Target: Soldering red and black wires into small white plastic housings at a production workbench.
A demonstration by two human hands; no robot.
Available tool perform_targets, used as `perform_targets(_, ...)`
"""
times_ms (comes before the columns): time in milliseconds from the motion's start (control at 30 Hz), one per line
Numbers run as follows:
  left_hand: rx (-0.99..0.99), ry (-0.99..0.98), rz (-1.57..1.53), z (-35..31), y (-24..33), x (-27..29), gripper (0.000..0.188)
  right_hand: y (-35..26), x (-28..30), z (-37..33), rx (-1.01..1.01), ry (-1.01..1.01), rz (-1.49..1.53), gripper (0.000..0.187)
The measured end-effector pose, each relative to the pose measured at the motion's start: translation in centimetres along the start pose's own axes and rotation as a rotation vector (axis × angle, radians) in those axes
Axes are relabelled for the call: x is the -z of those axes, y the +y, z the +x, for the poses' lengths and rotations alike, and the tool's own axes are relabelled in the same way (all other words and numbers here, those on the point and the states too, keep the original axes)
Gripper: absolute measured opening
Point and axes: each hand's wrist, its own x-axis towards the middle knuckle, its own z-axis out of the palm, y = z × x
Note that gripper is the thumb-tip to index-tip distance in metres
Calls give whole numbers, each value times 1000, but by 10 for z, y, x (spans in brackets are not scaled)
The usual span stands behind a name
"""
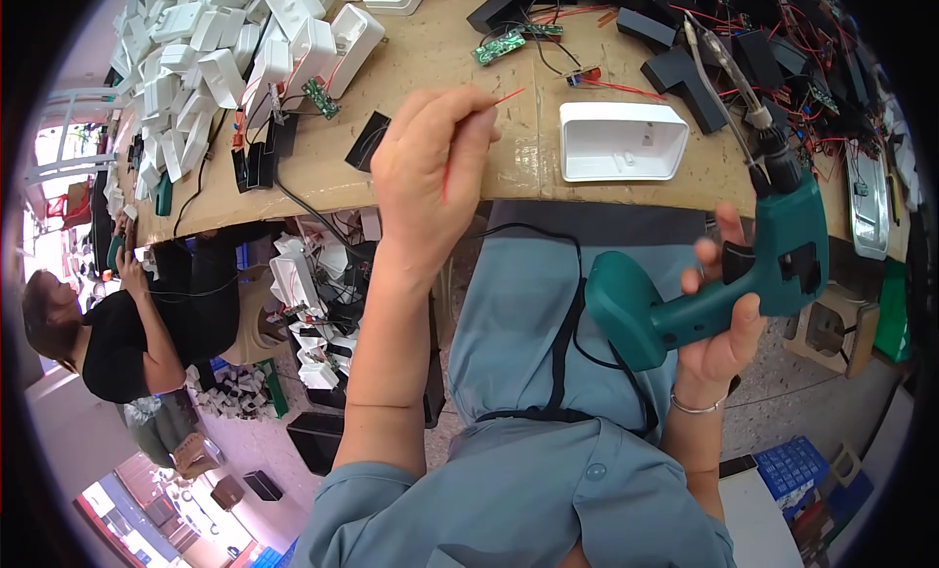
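My left hand (430, 152) is raised over the table's front edge, its fingers closed in a pinch on a thin red wire (510, 95). One end of the wire sticks out past the fingertips, and more red shows along the palm. My right hand (724, 348) grips a dark green, pistol-shaped soldering gun (787, 240). Its long metal tip and a thin side tube point away from me over the table's right part. Between the two hands, on the table, sits a white open plastic case (611, 128). A black flat piece (368, 140) lies beside my left hand.
White plastic cases (181, 79) are heaped at the table's (528, 167) far left, black cases (685, 84) at the far right. Green circuit boards (501, 47) with wires lie between them. A metal tray (867, 201) stands at right. Another person (127, 343) sits at left.
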Motion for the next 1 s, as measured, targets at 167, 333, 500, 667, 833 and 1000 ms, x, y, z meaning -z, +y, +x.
perform_targets(167,-65,-39,-117,-5,1,17,13,16,-7,21,-70,-31,92,74)
perform_targets(333,-297,-181,-158,-2,6,18,18,24,-22,27,-91,58,90,79)
perform_targets(500,-237,-226,-204,-10,27,-11,16,29,-33,31,-82,75,126,78)
perform_targets(667,-254,-200,-131,-13,31,-29,18,14,-17,20,-78,-46,-43,76)
perform_targets(833,-291,-224,-2,-14,28,-36,18,-9,-3,-4,48,42,-278,77)
perform_targets(1000,-395,-124,184,-14,27,-43,18,-34,10,-38,194,155,-600,77)
